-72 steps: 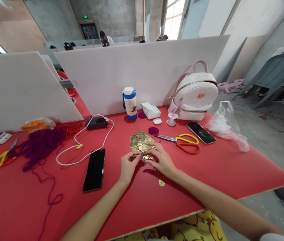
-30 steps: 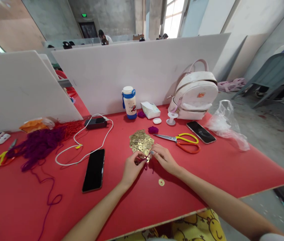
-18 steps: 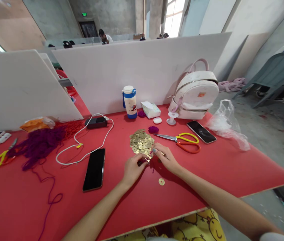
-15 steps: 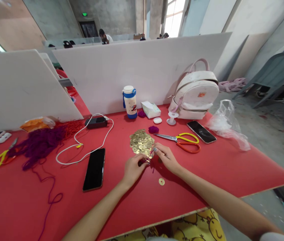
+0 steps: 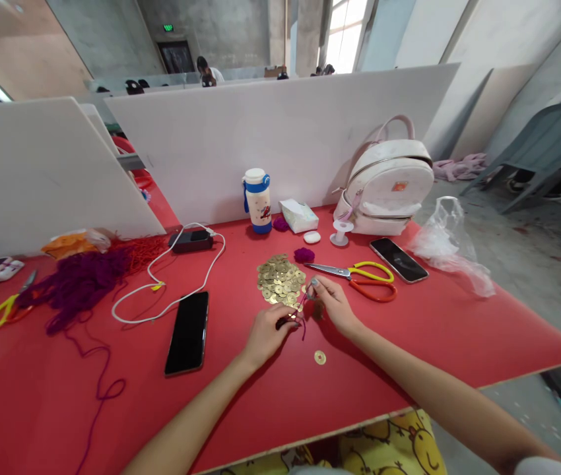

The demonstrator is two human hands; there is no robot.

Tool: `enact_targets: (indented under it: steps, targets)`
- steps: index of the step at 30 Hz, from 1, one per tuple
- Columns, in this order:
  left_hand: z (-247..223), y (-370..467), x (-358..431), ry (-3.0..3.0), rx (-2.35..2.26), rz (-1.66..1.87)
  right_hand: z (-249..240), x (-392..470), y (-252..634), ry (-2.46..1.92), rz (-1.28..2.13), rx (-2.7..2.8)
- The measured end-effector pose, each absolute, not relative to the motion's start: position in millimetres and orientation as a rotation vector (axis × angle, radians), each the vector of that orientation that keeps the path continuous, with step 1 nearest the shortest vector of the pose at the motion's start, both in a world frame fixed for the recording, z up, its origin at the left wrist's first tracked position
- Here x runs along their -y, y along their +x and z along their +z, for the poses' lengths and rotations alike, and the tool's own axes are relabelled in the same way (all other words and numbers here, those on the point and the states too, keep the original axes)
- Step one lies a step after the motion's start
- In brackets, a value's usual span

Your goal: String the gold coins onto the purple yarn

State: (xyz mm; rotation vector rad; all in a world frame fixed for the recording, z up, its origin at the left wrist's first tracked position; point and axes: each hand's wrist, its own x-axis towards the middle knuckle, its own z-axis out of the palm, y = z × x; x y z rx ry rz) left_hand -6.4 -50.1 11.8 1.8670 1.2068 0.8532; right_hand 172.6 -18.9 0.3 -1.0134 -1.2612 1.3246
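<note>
Just in front of a pile of brass coins, my left hand is closed, pinching a purple cord between thumb and fingers. My right hand pinches another stretch of the same cord, a little higher and to the right. The cord runs between both hands, and a short tail hangs below. Whether a coin sits inside my left fingers is hidden. A single coin with a square hole lies apart on the red table, nearer to me.
Scissors and a phone lie to the right, before a white backpack. A bottle stands behind the coins. Leftward are another phone, a cabled power bank and purple yarn. A white partition edges the table.
My right hand has moved slightly right and upward, drawing the cord away from my left hand, which has barely shifted. At the far left edge, a blurred dark shape has appeared by the phone.
</note>
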Motion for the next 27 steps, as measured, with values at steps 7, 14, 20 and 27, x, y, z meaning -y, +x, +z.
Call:
enact_targets:
  steps: [7, 14, 20, 27]
  targets:
    - [7.5, -5.0, 50.8, 1.672, -1.155, 0.879, 5.7, 16.1, 175.9, -1.064, 1.149, 1.392]
    - [8.9, -8.4, 48.4, 1.387, -1.069, 0.962, 8.4, 17.3, 175.4, -1.057, 1.004, 1.579]
    - [14.0, -8.3, 48.2, 1.355, -1.069, 0.995, 5.8, 16.3, 176.5, -1.086, 0.949, 1.641]
    - [10.4, -9.9, 45.7, 1.312, -1.194, 1.073, 3.7, 15.8, 178.5, -1.077, 0.54, 1.655]
